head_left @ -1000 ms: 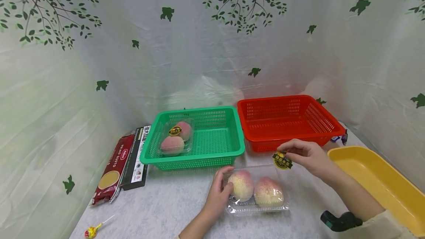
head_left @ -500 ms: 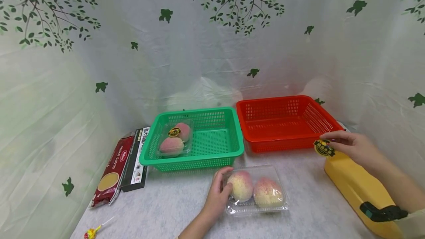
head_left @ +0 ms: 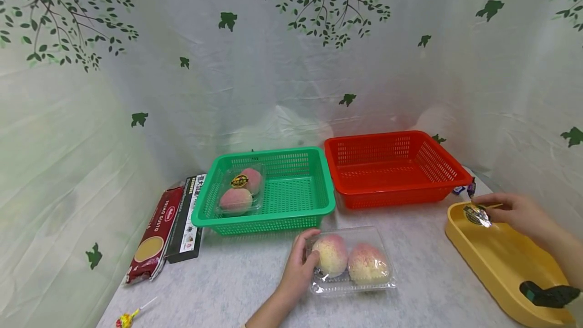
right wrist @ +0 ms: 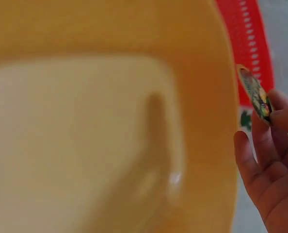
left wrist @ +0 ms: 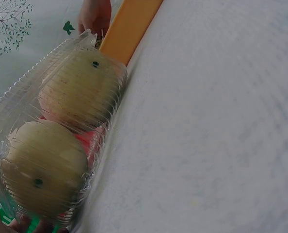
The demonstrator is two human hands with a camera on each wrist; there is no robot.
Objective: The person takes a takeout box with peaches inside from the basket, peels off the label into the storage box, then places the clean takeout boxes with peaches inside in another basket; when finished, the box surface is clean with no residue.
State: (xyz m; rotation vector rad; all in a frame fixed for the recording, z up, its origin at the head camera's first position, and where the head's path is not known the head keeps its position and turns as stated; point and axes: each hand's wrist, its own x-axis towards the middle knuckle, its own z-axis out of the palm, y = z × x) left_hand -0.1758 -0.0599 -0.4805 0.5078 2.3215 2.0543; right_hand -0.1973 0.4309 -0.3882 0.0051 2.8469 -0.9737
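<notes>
A clear plastic box (head_left: pixel 339 282) with two pink-and-yellow peaches (head_left: pixel 370 263) rests on the table in the head view. My left hand (head_left: pixel 300 262) grips the box's left end, thumb on the near side and fingers behind. The left wrist view shows the peaches (left wrist: pixel 44 165) through the ribbed plastic. Over the far end of the yellow tray (head_left: pixel 494 287), my right hand (head_left: pixel 514 214) pinches a black-and-gold sticker (head_left: pixel 476 214) between thumb and finger. In the right wrist view the sticker (right wrist: pixel 255 92) is nearly edge-on, beside the tray's rim.
A green basket (head_left: pixel 298 220) holds another box of peaches (head_left: pixel 237 200) bearing a similar sticker. The red basket (head_left: pixel 391 197) stands to its right. At left lie a dark red packet (head_left: pixel 157 232), a black box (head_left: pixel 186 227) and a lollipop (head_left: pixel 125 320). Small wrapped items (head_left: pixel 471 186) lie behind the tray.
My right hand has carried the sticker rightward from above the box of peaches to over the yellow tray, and lowered it slightly. The left hand and the box have stayed put.
</notes>
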